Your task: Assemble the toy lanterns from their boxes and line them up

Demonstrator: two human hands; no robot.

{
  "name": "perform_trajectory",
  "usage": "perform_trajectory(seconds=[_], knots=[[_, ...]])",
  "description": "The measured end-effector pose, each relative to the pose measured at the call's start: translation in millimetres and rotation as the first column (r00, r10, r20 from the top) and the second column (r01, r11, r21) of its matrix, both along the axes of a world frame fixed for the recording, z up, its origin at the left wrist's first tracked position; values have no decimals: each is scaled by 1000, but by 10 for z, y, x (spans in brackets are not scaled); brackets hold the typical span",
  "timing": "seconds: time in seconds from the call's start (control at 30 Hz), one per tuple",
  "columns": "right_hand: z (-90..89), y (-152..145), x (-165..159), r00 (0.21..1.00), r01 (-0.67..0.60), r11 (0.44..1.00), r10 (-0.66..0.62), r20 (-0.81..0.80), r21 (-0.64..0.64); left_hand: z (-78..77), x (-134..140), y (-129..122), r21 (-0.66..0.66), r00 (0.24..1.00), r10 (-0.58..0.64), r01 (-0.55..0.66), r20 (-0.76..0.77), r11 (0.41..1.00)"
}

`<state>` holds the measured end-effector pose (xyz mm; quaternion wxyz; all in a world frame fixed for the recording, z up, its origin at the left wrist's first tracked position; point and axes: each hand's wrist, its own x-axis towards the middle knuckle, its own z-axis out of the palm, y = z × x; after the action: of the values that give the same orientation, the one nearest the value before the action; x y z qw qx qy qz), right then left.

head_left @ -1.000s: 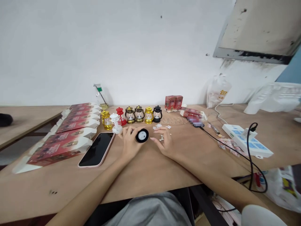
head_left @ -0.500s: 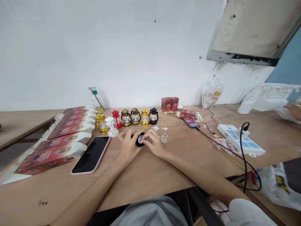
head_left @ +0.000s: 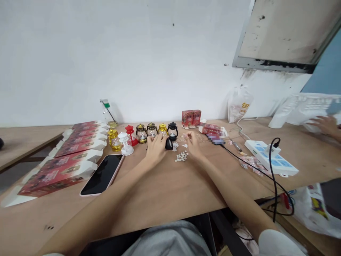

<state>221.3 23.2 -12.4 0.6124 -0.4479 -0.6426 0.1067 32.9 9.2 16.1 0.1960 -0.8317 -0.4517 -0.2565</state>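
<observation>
Tilted in my left hand [head_left: 156, 147] is a small black lantern part [head_left: 169, 143], its fingers closed around one end. My right hand [head_left: 194, 145] is apart from it, to the right, with thumb and fingertips pinched together above the thin clear pieces; what they hold is too small to tell. Between my forearms lies a loose group of button cells [head_left: 181, 156]. Small white pieces [head_left: 175, 145] sit just beyond them. A row of small lanterns stands behind my hands, among them a black lantern [head_left: 173, 132], a red lantern [head_left: 130, 136] and a white lantern [head_left: 125, 144].
Red printed boxes [head_left: 61, 170] line the left side beside a phone [head_left: 102, 175]. At the right are a white power strip [head_left: 271, 158], a black cable [head_left: 249, 164] and small packets [head_left: 253, 164]. Another person's hand [head_left: 326, 125] is at the far right by white material.
My hands have separated. The left carried the black part forward and to the right, tilting it; the right moved away to the right, past the button cells. The other person's hand shows more.
</observation>
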Motion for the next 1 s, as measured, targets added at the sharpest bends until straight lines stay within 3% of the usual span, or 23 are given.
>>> perform_trajectory(seconds=[0.07, 0.2, 0.33, 0.4, 0.5, 0.57, 0.67, 0.77, 1.0], knots=[[-42, 107, 152, 998, 63, 994, -62, 22, -92, -49, -80, 49, -11, 1000, 24, -24, -8, 1000], [-212, 249, 380, 968, 176, 935, -107, 228, -308, -48, -154, 104, -4, 1000, -23, 23, -9, 1000], [-309, 236, 423, 958, 219, 913, -134, 253, -346, -46, -153, 55, 0, 993, -118, 118, 12, 993], [-273, 181, 361, 953, 248, 915, -171, 250, -318, -113, -181, 0, -22, 988, -153, 154, 39, 988], [-143, 34, 152, 959, 211, 964, -172, 224, -161, -258, -260, -75, -47, 973, -168, 177, 156, 983], [-54, -93, -41, 978, 41, 998, -32, 206, -41, -333, -308, -99, -53, 955, -182, 199, 236, 979], [13, -260, -312, 962, -195, 978, 176, 211, 70, -384, -337, -92, -34, 939, -203, 221, 278, 975], [-12, -330, -470, 957, -243, 965, 222, 188, 94, -411, -327, -66, -7, 941, -200, 210, 274, 978], [-130, -316, -525, 974, -202, 979, 198, 112, 31, -456, -292, -82, -28, 945, -171, 186, 279, 982]])
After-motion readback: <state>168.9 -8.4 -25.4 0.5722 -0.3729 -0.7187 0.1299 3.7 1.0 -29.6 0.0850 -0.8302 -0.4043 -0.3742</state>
